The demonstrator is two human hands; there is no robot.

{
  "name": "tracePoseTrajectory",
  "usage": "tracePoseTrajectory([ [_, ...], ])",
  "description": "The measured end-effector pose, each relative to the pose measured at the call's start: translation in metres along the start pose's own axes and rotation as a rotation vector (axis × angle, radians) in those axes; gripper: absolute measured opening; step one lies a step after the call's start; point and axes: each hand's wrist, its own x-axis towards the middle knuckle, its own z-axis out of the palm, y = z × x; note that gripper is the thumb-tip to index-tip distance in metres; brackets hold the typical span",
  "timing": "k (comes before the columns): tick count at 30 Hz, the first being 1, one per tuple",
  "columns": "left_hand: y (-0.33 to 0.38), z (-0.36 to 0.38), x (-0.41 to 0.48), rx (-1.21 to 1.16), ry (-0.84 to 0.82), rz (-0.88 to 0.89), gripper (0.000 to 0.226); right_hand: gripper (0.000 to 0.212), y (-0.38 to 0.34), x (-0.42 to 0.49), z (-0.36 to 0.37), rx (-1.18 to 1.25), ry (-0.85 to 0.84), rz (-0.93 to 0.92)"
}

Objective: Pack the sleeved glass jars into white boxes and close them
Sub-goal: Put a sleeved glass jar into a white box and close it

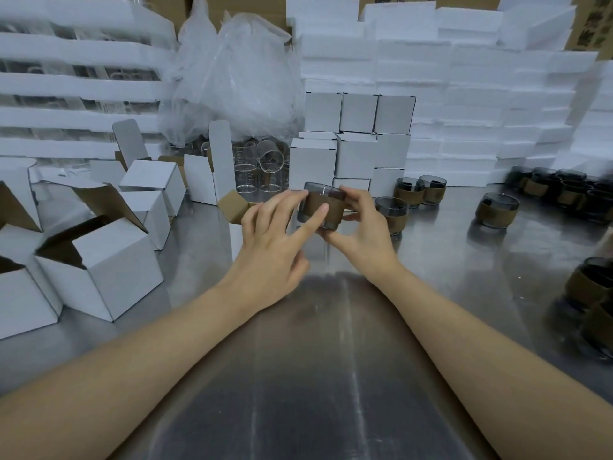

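A smoky glass jar with a brown sleeve is held above the steel table, just over an open white box whose brown flaps stand up. My right hand grips the jar from the right and underneath. My left hand is beside it with fingers spread, the index finger touching the sleeve. More sleeved jars stand on the table to the right, and others further out. Closed white boxes are stacked behind the jar.
Several open white boxes crowd the left side of the table. Clear glass beakers and a plastic bag sit at the back. White foam sheets are piled along the rear wall. Dark jars line the right edge.
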Motion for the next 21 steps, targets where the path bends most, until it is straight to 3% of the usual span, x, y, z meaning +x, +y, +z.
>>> tracePoseTrajectory([
  [8,-0.0016,0.0008,-0.0005,-0.018,-0.023,0.024,0.067,0.065,-0.0028,-0.0016,-0.0020,0.035,-0.009,-0.064],
  [14,0.0028,-0.0023,0.0006,-0.082,-0.029,0.011,0.078,0.062,-0.0044,0.0006,-0.0020,0.041,0.148,-0.160],
  [21,0.0037,-0.0030,0.0009,-0.043,-0.078,-0.024,0.077,0.062,-0.0023,0.0005,-0.0032,-0.096,0.216,-0.330],
])
